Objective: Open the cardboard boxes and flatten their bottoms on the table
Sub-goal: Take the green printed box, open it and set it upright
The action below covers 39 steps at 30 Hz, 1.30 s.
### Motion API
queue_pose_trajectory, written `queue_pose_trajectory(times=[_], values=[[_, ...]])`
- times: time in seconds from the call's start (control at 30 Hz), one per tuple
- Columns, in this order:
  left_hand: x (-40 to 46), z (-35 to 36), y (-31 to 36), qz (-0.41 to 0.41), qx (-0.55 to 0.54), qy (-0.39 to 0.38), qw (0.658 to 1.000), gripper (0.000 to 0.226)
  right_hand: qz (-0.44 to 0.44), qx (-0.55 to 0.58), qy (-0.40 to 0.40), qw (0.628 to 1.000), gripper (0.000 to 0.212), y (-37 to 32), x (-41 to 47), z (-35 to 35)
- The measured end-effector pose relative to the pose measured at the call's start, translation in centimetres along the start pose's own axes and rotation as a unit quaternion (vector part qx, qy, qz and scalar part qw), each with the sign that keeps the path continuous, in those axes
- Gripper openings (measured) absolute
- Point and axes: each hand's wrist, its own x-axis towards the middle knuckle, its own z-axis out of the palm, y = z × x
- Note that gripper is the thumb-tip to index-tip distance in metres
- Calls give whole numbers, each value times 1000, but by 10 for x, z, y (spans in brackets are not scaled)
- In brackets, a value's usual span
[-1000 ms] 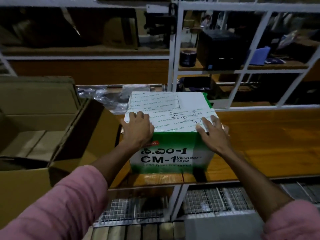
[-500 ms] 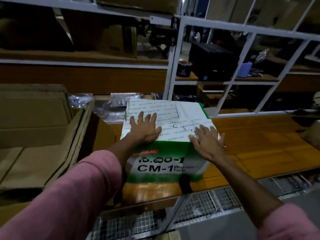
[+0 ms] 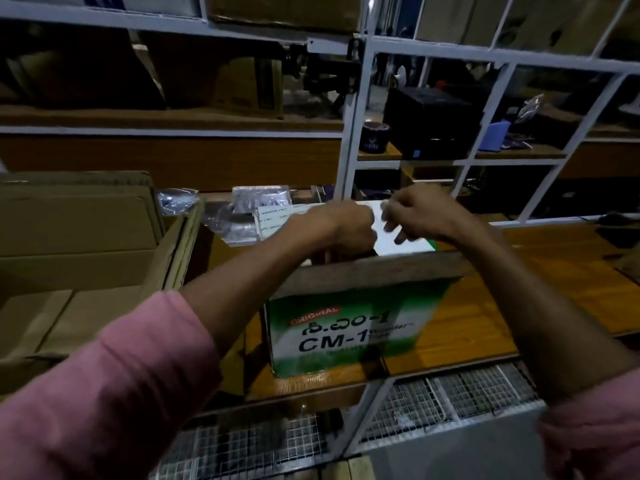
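A green and white cardboard box [image 3: 346, 327] printed "CM-1" stands on the wooden table [image 3: 554, 289] in front of me. Its near top flap [image 3: 374, 271] is folded out toward me and shows its brown inside. A white flap [image 3: 408, 242] still lies over the far part, with a dark opening below my hands. My left hand [image 3: 341, 225] is curled in a fist over the middle of the box top and seems to grip a flap edge. My right hand [image 3: 419, 213] hovers beside it, fingers curled down onto the white flap; motion blur hides its hold.
A large open brown carton [image 3: 79, 258] fills the left side, its wall close to my left arm. Clear plastic bags [image 3: 221, 216] lie behind the box. A white metal rack [image 3: 349, 133] with a tape roll [image 3: 375, 136] and a black device [image 3: 440, 123] rises behind the table.
Both hands have left the flat box top and come together over its middle, fingers now curled. The near flap has swung up and out toward me, and the box top has opened.
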Motion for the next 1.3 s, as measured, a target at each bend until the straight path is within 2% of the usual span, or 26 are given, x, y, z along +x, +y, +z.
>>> queue_pose_trajectory(times=[0.07,0.1,0.13,0.23,0.3,0.4,0.47,0.53,0.63,0.77,0.83,0.93,1.0,1.07,1.13,1.2,1.3], values=[[-4,27,10,-4,-15,-54,998,23,52,-4,-173,984,21,2,-6,4],[-6,45,13,-4,-16,-54,998,25,43,-22,-220,974,17,7,-11,12],[-8,64,15,-6,-16,-45,999,28,23,-46,-239,970,19,14,-15,24],[-12,116,13,-35,-17,-9,999,39,-8,-106,-244,964,48,37,-33,66],[-15,141,7,-48,0,21,999,36,-13,-141,-212,967,56,47,-44,89],[-20,163,2,-44,59,91,993,32,-46,-135,-123,982,41,46,-52,110],[-20,168,0,-50,87,99,990,30,-54,-81,-88,991,37,36,-52,119],[-18,169,-1,-59,109,90,988,25,2,-33,-85,996,44,28,-45,129],[-19,168,-2,-65,104,105,987,24,86,-83,-73,990,64,24,-32,138],[-18,172,3,-86,33,161,983,35,48,-144,94,984,62,51,-31,128],[-17,176,6,-102,28,194,975,42,61,-145,149,976,64,81,-31,118],[-14,185,11,-120,31,234,964,44,140,-140,137,971,67,129,-28,103],[-12,188,12,-129,36,247,960,44,201,-97,111,968,64,151,-25,101],[-10,190,11,-132,39,253,958,44,251,-5,102,962,54,161,-22,103],[-10,192,10,-129,43,259,956,43,286,74,127,947,37,165,-20,103],[-9,193,9,-125,49,263,955,41,288,70,152,943,23,170,-21,101],[-9,193,6,-115,60,241,962,40,258,-6,145,955,21,179,-26,97]])
